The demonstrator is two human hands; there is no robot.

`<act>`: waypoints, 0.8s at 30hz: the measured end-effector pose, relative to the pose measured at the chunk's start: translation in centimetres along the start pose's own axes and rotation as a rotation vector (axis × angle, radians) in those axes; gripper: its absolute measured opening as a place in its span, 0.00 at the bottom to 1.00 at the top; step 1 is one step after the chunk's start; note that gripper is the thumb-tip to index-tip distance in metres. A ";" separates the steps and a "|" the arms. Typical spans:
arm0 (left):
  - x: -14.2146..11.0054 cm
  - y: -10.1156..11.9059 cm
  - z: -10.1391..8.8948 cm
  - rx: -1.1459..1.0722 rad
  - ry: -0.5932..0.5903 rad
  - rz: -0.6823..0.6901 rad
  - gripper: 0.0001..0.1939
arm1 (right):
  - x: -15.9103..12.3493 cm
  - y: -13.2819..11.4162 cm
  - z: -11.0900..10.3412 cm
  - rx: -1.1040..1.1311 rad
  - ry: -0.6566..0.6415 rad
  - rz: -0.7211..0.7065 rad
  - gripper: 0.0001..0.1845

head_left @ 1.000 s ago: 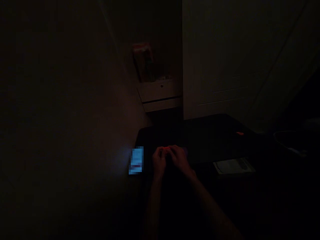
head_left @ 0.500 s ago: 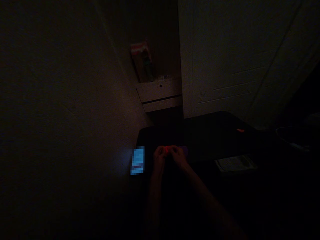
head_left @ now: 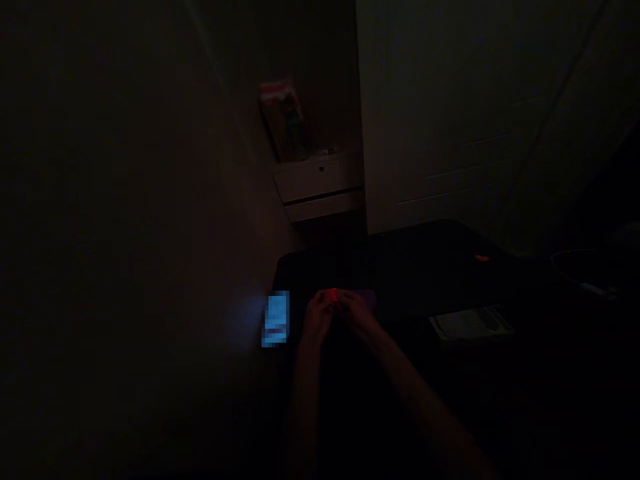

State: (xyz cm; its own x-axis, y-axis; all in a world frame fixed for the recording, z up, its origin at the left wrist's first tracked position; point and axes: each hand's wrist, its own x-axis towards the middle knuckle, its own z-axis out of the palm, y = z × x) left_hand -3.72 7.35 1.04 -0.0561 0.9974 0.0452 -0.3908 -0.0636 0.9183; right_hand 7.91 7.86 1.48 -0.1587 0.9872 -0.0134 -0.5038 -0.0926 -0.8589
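In the dark, a small glowing red object shows between my two hands; its kind cannot be made out. My left hand is closed at its left side, the fingers pinched near the glow. From the right, my right hand also has its fingers closed on it. Just behind the right hand lies a dim purple object, partly covered by that hand. Both hands are over a black table.
A lit blue screen stands at the table's left edge by the wall. To the right lie a pale booklet-like item and a small orange-red piece. A drawer unit and a pale panel are beyond.
My hands have drawn slightly closer around the red glow, and less of it shows. The other things have stayed put.
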 end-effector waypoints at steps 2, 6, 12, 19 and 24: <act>0.0 0.0 0.3 -0.009 0.052 0.021 0.18 | -0.2 -0.9 -0.4 -0.164 0.018 -0.128 0.16; -0.2 -0.1 1.0 0.095 0.154 0.111 0.19 | -1.0 -3.0 -1.0 -0.525 0.032 -0.316 0.16; -0.5 -0.2 1.5 0.197 0.079 0.139 0.25 | -1.3 -4.3 -1.8 -0.758 -0.119 -0.457 0.15; -1.1 0.5 1.7 0.361 0.047 0.119 0.26 | -0.2 -3.4 -3.7 -0.697 -0.108 -0.440 0.14; -1.3 0.5 1.6 0.426 0.005 0.143 0.23 | -0.2 -3.2 -3.4 -0.657 -0.023 -0.466 0.17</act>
State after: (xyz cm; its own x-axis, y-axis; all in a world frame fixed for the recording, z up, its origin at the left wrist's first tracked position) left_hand -2.34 6.11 2.12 -0.0869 0.9793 0.1830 0.0346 -0.1806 0.9829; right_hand 12.43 8.39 2.54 -0.0763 0.9019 0.4252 0.0788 0.4305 -0.8991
